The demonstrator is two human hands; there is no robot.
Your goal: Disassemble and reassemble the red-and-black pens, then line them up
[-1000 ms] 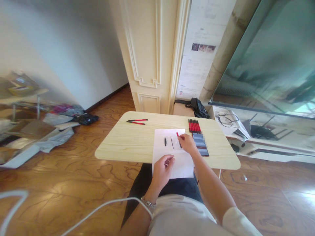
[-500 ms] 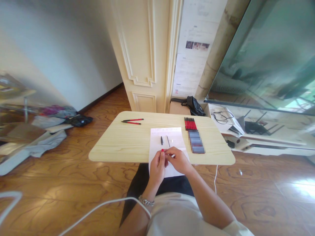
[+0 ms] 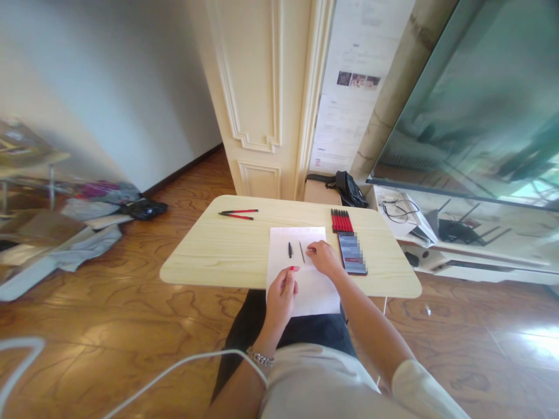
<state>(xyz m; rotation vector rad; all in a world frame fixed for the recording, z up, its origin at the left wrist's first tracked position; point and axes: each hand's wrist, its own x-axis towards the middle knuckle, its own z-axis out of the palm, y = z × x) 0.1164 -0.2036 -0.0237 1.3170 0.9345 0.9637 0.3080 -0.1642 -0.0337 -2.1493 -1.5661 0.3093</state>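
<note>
My left hand [image 3: 282,293] is closed around a red pen barrel [image 3: 292,268], whose red end shows above the thumb; the rest is hidden by the fingers. Over the right part of a white sheet of paper [image 3: 305,294], my right hand [image 3: 323,256] has its fingertips pinched together low at the surface. Whatever they grip is too small or hidden to make out. Just left of those fingertips lies a thin dark pen refill [image 3: 301,252]. A short black pen part [image 3: 290,250] rests further left on the paper.
Two red-and-black pens [image 3: 239,214] lie at the table's [image 3: 209,256] back left. Several more pens [image 3: 341,221] stand in a row at the back right, above a phone [image 3: 353,254]. A white cable [image 3: 183,362] crosses by my left forearm.
My right hand has left my left hand and moved right and forward onto the paper, where a small pale piece lay before. My left hand keeps the red barrel in place.
</note>
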